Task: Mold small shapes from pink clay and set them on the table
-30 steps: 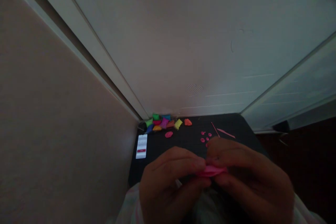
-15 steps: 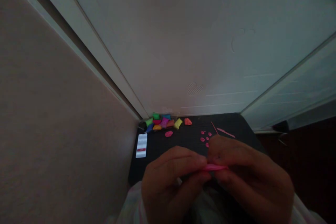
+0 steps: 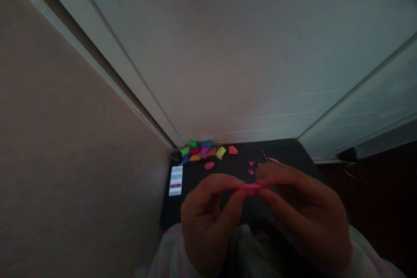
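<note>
A thin piece of pink modelling clay [image 3: 251, 189] is held in the air over the near part of the dark table. My left hand [image 3: 208, 219] pinches its left end between thumb and fingers. At the other end, my right hand [image 3: 302, 213] pinches it the same way. Small pink clay pieces [image 3: 251, 172] lie on the table just beyond my right hand, which hides some of them. A flat pink clay lump [image 3: 209, 165] rests farther left. Behind my right hand lie a thin stick [image 3: 265, 155] and a pink pointed tool [image 3: 274, 160], partly covered.
Several coloured clay packets [image 3: 204, 151] sit along the back left of the dark table [image 3: 195, 208], against the wall. An orange lump [image 3: 233, 150] lies beside a yellow packet [image 3: 220, 152]. A lit phone [image 3: 176, 180] is at the left edge. Walls stand behind and to the left.
Both hands have moved up and slightly left with the pink clay. My right hand now covers more of the small pieces and the pointed tool.
</note>
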### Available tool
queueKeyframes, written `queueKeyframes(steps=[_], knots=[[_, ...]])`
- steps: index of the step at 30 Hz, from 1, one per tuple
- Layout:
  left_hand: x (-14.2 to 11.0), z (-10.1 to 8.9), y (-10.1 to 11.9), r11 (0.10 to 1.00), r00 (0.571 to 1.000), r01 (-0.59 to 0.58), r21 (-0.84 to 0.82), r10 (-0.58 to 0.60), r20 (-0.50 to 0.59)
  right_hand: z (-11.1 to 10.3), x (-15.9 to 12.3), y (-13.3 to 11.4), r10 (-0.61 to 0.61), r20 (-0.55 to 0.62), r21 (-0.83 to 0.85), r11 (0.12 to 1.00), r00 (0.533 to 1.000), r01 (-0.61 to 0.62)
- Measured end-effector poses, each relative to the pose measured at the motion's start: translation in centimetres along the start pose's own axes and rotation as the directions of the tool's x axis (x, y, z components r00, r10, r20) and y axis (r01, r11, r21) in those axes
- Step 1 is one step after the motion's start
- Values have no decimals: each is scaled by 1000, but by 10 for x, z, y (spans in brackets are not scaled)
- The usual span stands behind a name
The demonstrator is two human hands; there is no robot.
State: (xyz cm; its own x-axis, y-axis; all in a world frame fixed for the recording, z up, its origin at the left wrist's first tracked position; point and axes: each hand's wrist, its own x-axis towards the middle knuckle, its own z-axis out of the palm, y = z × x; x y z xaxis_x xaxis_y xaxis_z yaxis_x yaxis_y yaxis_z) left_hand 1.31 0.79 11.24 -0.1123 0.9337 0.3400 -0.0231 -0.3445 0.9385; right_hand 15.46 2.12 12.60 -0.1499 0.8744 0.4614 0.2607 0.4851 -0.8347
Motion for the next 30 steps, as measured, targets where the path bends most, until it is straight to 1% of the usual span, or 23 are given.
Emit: queueKeyframes(steps=[3,6,8,13,16,18,20,22,24,27,30], knots=[[2,-2,1,998,999,31,52,-32,33,1,1,0,2,-4,-24,1000,1000,-2],[8,-5,3,993,995,-14,115,3,95,1,3,3,-29,19,-37,999,999,30],[10,-5,4,993,993,-37,114,23,120,0,3,5,-42,30,-20,999,999,43],[10,-5,2,998,996,-24,65,18,91,-1,4,7,19,29,-9,1000,999,-19],[8,-5,-1,997,996,-35,73,29,79,1,5,8,27,36,-4,1000,999,-27],[7,-5,-4,996,999,-13,90,9,49,4,5,9,39,4,20,999,999,-39],[6,-5,-6,993,999,38,107,-41,21,6,3,10,65,-52,61,996,997,-61],[6,-6,-7,988,995,92,125,-95,18,9,0,12,99,-101,109,990,990,-88],[7,-6,-7,983,992,113,146,-119,33,10,-3,13,128,-127,150,983,984,-109],[9,-6,-5,985,994,106,137,-110,24,10,-5,15,159,-126,190,973,979,-133],[11,-4,-5,991,996,94,91,-93,-12,9,-4,16,180,-73,215,963,981,-161]])
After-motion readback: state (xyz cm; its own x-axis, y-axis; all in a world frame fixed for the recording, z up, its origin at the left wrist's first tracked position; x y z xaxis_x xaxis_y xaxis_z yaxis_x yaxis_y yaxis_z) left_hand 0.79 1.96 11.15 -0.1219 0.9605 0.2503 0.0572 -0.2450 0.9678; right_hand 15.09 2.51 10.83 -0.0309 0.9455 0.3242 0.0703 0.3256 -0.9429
